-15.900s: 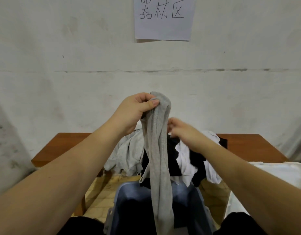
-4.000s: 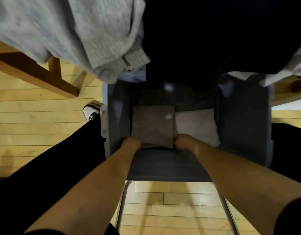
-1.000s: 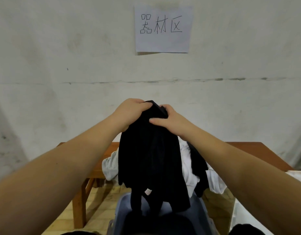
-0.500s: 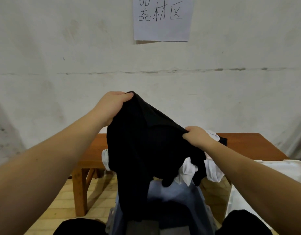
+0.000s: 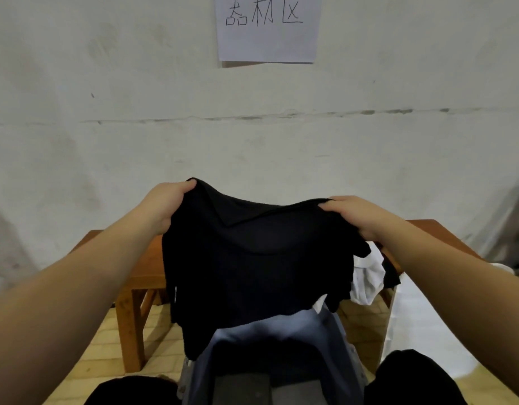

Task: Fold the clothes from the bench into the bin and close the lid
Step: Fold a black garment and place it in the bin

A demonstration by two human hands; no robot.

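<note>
**Black garment held spread above the open bin**

Both forearms reach forward from the lower corners, raised to about the same height. The left hand [image 5: 164, 206] has its fingers curled over the top left edge of the black garment [image 5: 252, 264], knuckles up, gripping the cloth. The right hand [image 5: 357, 214] pinches the top right edge, thumb pointing inward along the hem. Between them the upper edge sags slightly and the cloth hangs down flat, its lower edge above the near rim of the blue-grey bin [image 5: 334, 340], which stands open between the person's knees. Something flat lies inside the bin, probably folded cloth, though it is too dark to tell. Behind the garment, white clothes [image 5: 366, 276] lie on the wooden bench [image 5: 141, 267] against the wall.
</note>
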